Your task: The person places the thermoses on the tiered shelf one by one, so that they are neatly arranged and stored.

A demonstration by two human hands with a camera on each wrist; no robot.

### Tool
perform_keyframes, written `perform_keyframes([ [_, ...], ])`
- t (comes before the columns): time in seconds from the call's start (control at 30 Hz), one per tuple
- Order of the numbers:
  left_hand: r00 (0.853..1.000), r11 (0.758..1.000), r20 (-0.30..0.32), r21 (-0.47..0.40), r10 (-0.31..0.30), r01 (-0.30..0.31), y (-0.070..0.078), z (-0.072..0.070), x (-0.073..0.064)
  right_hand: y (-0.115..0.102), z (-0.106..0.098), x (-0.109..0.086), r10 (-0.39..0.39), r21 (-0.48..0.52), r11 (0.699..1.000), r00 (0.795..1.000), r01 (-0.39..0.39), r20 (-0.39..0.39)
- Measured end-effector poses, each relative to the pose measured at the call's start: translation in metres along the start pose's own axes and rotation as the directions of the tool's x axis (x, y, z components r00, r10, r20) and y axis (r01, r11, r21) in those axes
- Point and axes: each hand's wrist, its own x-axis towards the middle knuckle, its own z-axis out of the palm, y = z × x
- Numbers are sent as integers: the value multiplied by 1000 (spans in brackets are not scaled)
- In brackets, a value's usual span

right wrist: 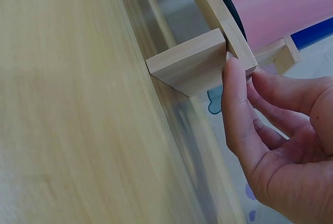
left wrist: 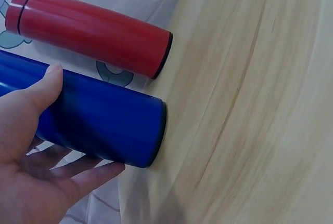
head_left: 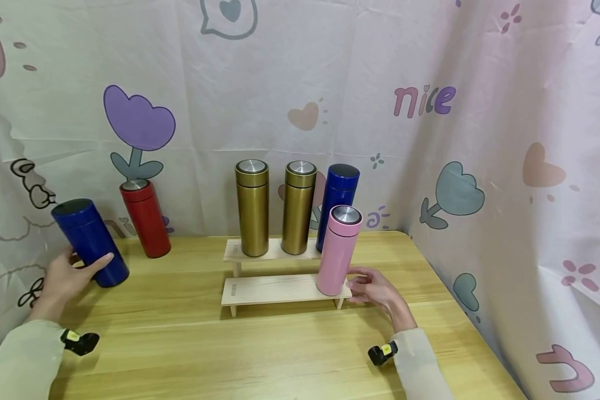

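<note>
At the left of the table my left hand (head_left: 69, 280) grips a dark blue thermos (head_left: 94, 241), thumb across the near side and fingers around the other. In the left wrist view the base of this blue thermos (left wrist: 114, 120) is at the tabletop. A red thermos (head_left: 147, 222) stands just behind it. My right hand (head_left: 377, 291) pinches the right end of the wooden two-step stand (head_left: 275, 290) at its lower step, thumb and fingers at the board's corner (right wrist: 237, 44). On that end of the lower step stands a pink thermos (head_left: 337, 258).
On the upper step are a gold thermos (head_left: 252, 216), a second gold thermos (head_left: 298, 216) and another blue thermos (head_left: 339, 189), partly hidden by the pink one. A printed curtain (head_left: 370, 66) hangs behind and beside the wooden table (head_left: 260, 355).
</note>
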Motion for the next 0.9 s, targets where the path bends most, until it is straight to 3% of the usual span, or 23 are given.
perform_keyframes([
  [0.3,999,1000,18,-5,-27,27,8,-4,-6,1,0,0,7,8,1000,1000,-7,-3],
  [0.53,1000,1000,27,-8,14,-14,18,-4,-17,0,-1,0,2,6,1000,1000,-2,-1],
  [0.9,998,1000,66,15,5,-6,32,-2,-29,-1,1,0,8,10,1000,1000,-8,-3],
])
